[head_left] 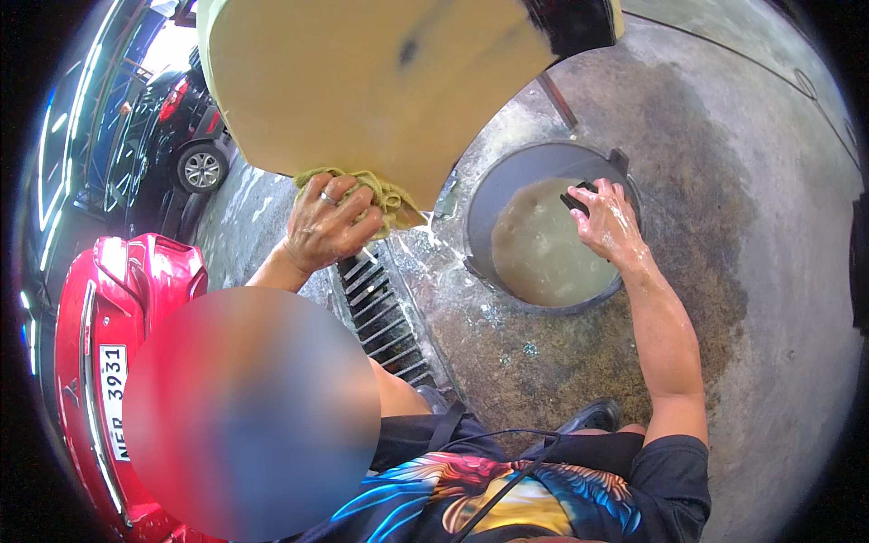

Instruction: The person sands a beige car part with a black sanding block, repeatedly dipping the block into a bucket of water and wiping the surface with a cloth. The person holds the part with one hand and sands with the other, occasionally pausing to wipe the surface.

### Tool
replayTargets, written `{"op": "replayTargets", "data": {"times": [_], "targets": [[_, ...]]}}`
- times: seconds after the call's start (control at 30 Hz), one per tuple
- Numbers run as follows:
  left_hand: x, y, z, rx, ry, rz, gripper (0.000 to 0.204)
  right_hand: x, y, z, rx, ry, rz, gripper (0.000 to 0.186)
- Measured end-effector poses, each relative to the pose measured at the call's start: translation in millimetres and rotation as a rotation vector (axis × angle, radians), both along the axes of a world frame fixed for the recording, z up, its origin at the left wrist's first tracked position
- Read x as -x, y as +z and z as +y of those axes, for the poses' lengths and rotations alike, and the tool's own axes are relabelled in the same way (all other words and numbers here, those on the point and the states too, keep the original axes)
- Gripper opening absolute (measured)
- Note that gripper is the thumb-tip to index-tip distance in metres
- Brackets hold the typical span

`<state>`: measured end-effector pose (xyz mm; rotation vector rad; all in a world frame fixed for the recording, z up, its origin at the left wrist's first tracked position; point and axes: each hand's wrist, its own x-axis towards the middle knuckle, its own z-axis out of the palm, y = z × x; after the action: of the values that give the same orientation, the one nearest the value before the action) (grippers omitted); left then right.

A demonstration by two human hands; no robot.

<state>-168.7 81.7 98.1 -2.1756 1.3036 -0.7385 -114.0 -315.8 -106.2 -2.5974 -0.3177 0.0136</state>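
Note:
My left hand (pixel 328 224), with a ring on one finger, grips a wet yellow-green cloth (pixel 391 195) and presses it against the lower edge of a large yellow panel (pixel 362 81) that fills the top of the view. My right hand (pixel 605 219) is wet and closed on a small black object (pixel 577 194) over a dark bucket (pixel 478 206). The bucket holds murky brown water (pixel 543 244) and stands on wet concrete.
A metal drain grate (pixel 380 312) runs across the ground below my left hand. A red car (pixel 118 299) is parked at the left and a dark car (pixel 176 127) farther off. Stained wet concrete (pixel 751 226) spreads to the right. A blurred patch covers the lower left.

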Motion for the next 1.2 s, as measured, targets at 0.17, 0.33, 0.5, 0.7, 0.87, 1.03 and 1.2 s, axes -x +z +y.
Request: {"op": "replayTargets", "data": {"times": [0.17, 0.33, 0.5, 0.7, 0.87, 1.03, 1.2], "targets": [[-8, 5, -20, 0.007, 0.006, -0.016, 0.016, 1, 1, -1, 0.022, 0.005, -0.017, 0.046], [-50, 21, -69, -0.026, -0.034, -0.102, 0.016, 0, 0, -2, -0.011, 0.023, -0.026, 0.045], [-135, 60, -167, -0.012, -0.082, -0.240, 0.034, -2, -2, -5, -0.049, 0.021, -0.031, 0.045], [-200, 68, -293, 0.221, -0.291, -0.379, 0.019, -4, -7, -8, -0.075, 0.023, -0.048, 0.045], [-184, 45, -268, -0.001, -0.045, -0.031, 0.036, -5, -10, -7, -0.067, 0.010, -0.054, 0.045], [-146, 14, -205, -0.126, -0.172, -0.165, 0.009, -4, -11, -4, -0.013, 0.009, -0.050, 0.044], [-91, -5, -149, -0.201, -0.057, -0.022, 0.007, -3, -9, 0, 0.024, 0.007, -0.022, 0.044]]}}
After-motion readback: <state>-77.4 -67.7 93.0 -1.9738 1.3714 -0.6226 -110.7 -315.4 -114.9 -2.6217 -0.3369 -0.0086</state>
